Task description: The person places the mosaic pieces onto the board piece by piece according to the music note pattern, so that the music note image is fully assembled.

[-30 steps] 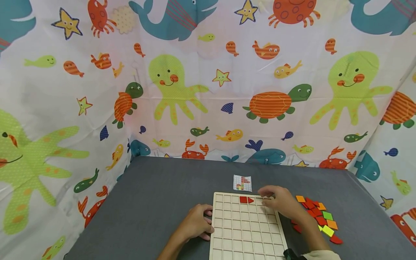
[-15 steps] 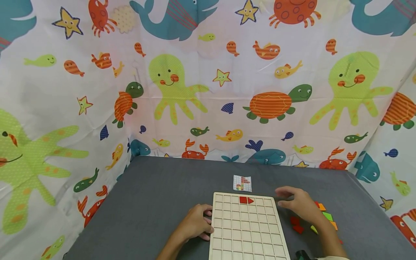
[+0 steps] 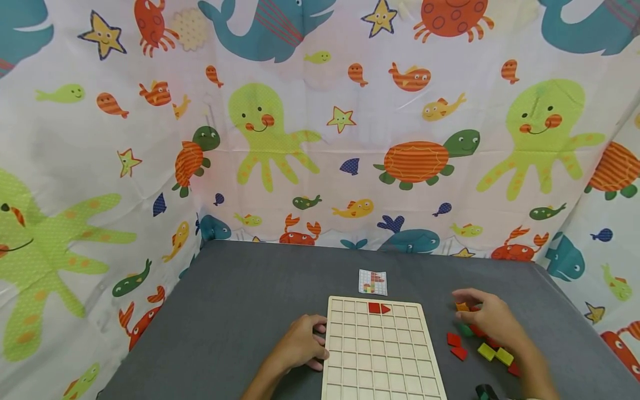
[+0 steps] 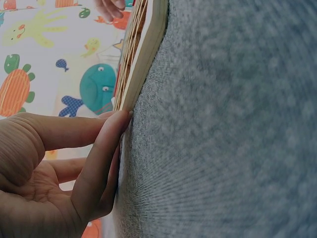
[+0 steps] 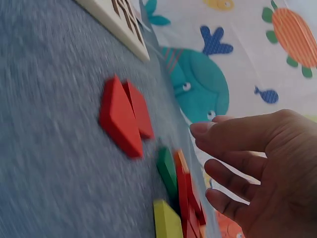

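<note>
A pale wooden grid board (image 3: pixel 380 355) lies on the dark grey table. In its top row sit a red square tile (image 3: pixel 374 308) and, touching its right side, a red triangle tile (image 3: pixel 385 308). My left hand (image 3: pixel 300 341) holds the board's left edge, thumb and fingertips right at the rim in the left wrist view. My right hand (image 3: pixel 492 319) hovers over the loose tiles right of the board, fingers loosely bent and apart, nothing between them. Near it are an orange tile (image 3: pixel 461 306), a green tile (image 5: pixel 167 171) and a yellow tile (image 3: pixel 486 351).
A small printed card (image 3: pixel 373 282) with a coloured grid pattern lies just beyond the board. Two red tiles (image 5: pixel 121 121) lie apart from the pile, nearer the board. A cloth (image 3: pixel 300 139) printed with sea animals hangs behind the table (image 3: pixel 240 311).
My right hand has moved right, from above the board's top right corner to over the loose tiles. My left hand stays at the board's left edge.
</note>
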`<state>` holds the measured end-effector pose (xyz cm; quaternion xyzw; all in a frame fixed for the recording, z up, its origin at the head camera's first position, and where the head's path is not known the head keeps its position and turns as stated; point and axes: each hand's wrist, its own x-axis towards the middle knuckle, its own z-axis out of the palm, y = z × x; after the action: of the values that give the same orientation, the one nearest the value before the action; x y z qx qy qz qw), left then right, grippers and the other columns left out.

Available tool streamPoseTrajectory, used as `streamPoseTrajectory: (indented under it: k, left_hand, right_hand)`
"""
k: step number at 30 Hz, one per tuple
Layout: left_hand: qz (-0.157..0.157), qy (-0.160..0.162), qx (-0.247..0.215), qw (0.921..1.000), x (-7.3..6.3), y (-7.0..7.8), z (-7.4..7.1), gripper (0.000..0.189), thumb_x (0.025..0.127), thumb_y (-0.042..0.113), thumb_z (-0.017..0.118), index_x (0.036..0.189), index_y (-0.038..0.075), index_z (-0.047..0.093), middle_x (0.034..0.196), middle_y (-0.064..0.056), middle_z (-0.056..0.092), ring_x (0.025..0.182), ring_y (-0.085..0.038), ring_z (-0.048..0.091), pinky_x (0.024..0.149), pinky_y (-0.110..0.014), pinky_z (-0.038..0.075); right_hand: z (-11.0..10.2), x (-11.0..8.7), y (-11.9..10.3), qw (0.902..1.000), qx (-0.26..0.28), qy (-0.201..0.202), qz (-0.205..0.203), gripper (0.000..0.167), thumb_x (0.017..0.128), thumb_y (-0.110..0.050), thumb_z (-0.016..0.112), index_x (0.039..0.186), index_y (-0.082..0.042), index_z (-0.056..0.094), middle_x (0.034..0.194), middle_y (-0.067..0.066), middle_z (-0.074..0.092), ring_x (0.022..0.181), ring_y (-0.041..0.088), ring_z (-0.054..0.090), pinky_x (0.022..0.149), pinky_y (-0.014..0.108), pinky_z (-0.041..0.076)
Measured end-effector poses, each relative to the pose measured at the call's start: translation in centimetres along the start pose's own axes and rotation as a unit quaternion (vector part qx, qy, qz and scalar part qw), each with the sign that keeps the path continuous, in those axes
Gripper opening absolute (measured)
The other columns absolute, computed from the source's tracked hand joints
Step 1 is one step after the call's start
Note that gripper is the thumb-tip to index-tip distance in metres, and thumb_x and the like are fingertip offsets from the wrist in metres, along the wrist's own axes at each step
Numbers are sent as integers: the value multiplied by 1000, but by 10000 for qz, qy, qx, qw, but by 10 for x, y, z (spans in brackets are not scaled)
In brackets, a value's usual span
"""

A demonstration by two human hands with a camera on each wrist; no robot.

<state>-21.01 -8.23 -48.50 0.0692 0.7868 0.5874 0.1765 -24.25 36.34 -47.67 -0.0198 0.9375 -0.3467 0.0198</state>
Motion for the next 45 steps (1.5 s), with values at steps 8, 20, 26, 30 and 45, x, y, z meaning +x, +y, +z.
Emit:
streamPoseTrajectory:
  k: [8,20,26,30,45]
  left_hand:
    - [48,-10,-33,10000,-1,2,0,71,74,-20,77,141,-10,58,118,-16,58,92,-25,64,54,-39,66]
    - [115,-3,-6,9999,-1,1,-1,70,74,-19,78,140,-10,58,117,-15,58,92,-25,65,54,-39,66]
    - [160,-40,-31,9999,-1,1,-1,70,74,-19,77,140,-11,58,118,-16,58,93,-26,64,54,-39,67]
    - [162,-44,-29,9999,-2,1,-1,70,74,-19,77,140,-11,58,118,-16,58,93,-26,64,54,-39,67]
    - [57,-30,-44,10000,-2,0,-1,69,74,-20,77,140,-10,59,117,-16,58,92,-25,65,54,-39,67]
  right_hand:
    - [-14,-4,21,9999,-57,49,143,56,91,-21,84,139,3,64,130,25,69,116,43,64,91,57,61]
    - [-21,-2,35,9977,-134,6,668,52,93,-13,80,139,5,62,136,33,63,123,51,56,101,72,49]
    - [-20,-2,38,9973,-197,9,712,54,94,-18,81,139,5,62,134,32,64,118,48,58,99,70,51]
    - [-20,-2,38,9972,-297,8,693,54,93,-25,82,136,4,65,131,31,65,115,46,59,96,69,51]
    - [-17,-5,38,9977,-459,-13,500,44,94,-24,81,130,-1,72,132,31,62,116,48,58,95,73,50]
